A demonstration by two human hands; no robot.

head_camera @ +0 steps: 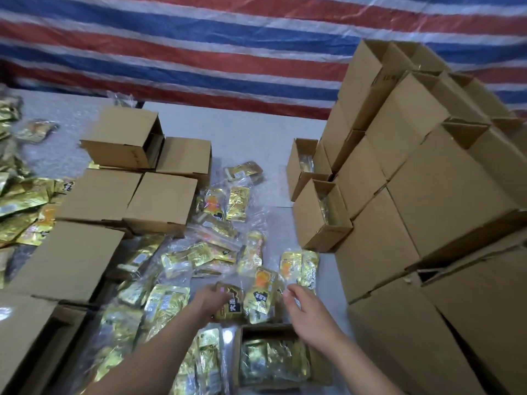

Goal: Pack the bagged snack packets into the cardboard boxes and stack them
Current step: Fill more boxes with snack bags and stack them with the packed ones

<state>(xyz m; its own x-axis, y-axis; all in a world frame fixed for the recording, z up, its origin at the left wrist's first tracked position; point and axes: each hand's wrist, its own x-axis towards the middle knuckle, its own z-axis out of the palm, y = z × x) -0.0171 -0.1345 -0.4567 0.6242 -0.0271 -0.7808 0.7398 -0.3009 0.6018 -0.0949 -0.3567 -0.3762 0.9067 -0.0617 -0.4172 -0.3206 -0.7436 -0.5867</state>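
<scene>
Reaching forward over the near edge of the bench, both bare forearms extend toward a clear bag of gold snack packets lying just beyond an open cardboard box that already holds gold packets. Left hand: fingers curled onto the left side of the bag, gripping it. Right hand: fingers loosely spread, at the bag's right edge; whether it touches the plastic cannot be told. More bagged packets lie scattered across the middle of the bench. Closed boxes sit in rows along the left side, with loose gold packets beyond them at the left edge. A tall stack of boxes occupies the right side, two open filled boxes standing just beside its foot. A red, white and blue striped tarpaulin hangs behind.
</scene>
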